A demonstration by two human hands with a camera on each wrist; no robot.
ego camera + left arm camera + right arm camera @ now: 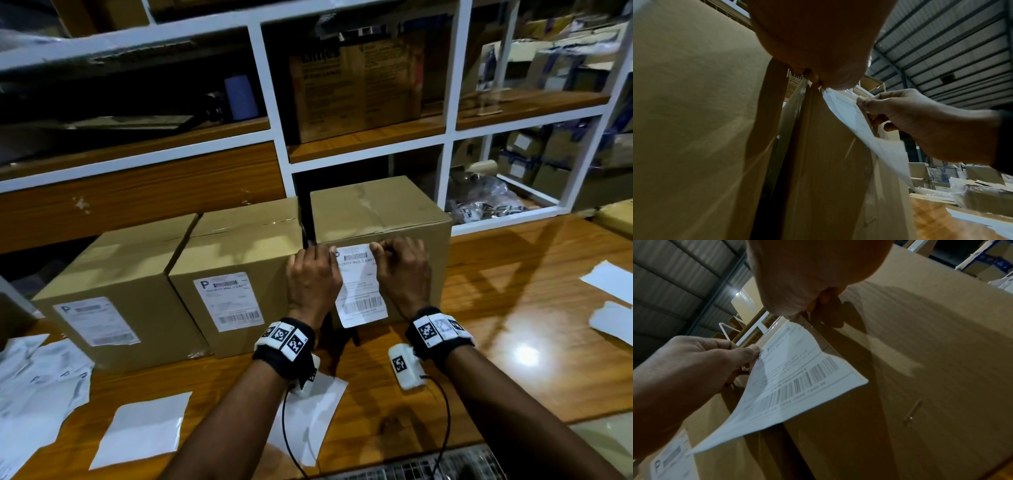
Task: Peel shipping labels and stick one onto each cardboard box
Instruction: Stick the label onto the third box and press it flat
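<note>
White barcoded label (360,287), lower edge lifted

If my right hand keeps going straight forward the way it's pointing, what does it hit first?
Most likely the front face of the rightmost cardboard box, just beyond the right hand pinching the shipping label by its top corner. The remaining gap is hard to judge.

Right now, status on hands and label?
Left hand and right hand pinch white shipping label's top corners. Lower edge hangs off third brown cardboard box. Nothing in the way.
</note>
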